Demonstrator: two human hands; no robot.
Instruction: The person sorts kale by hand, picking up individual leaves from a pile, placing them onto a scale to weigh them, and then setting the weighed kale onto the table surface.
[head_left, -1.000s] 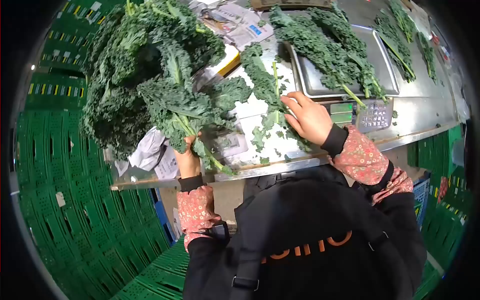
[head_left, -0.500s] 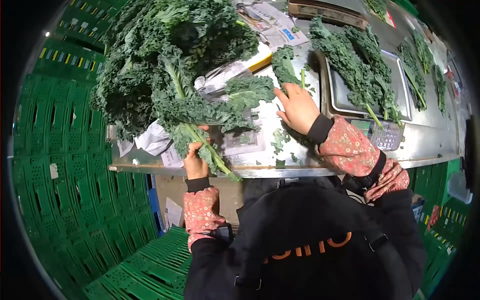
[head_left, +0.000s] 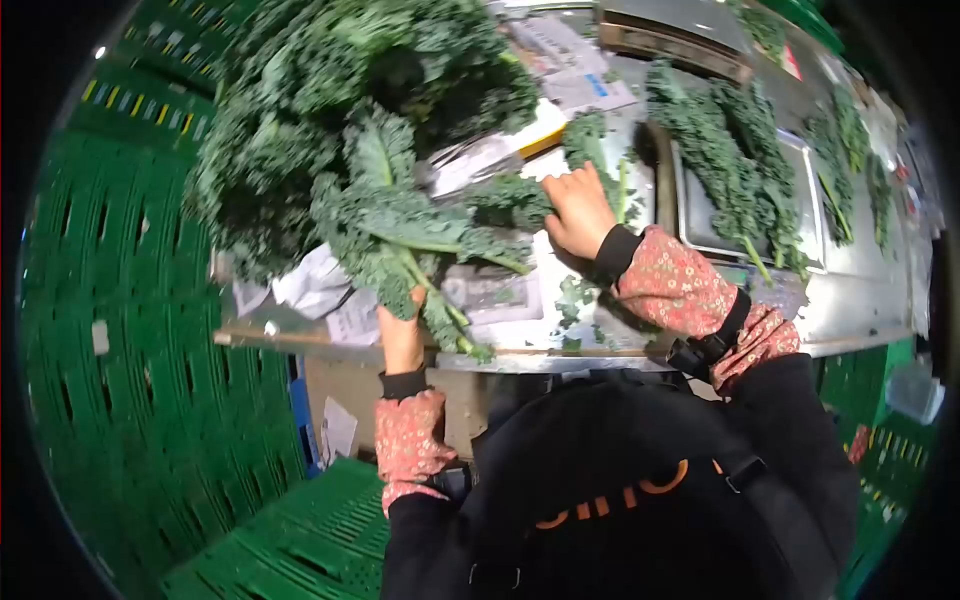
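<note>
My left hand (head_left: 402, 325) is closed around the stems of a few curly kale leaves (head_left: 400, 225) at the table's front edge. Their frilly blades spread up and to the right over the newspaper. My right hand (head_left: 580, 212) has its fingers curled in at the tip of a kale leaf (head_left: 505, 200), which it seems to pinch; the fingertips are partly hidden. Just beyond that hand, another kale leaf (head_left: 585, 140) lies on the table. A large heap of kale (head_left: 290, 130) rises behind my left hand.
Long kale leaves (head_left: 715, 150) lie across a metal tray (head_left: 700, 245) on the right. More leaves (head_left: 840, 190) are farther right. Newspaper (head_left: 575, 65) and kale scraps (head_left: 573, 298) cover parts of the metal table (head_left: 870, 285). Green crates (head_left: 110, 300) are stacked at left.
My right hand has moved slightly left and down, and its fingers have curled in. The leaves in my left hand have shifted, with one stem now pointing right.
</note>
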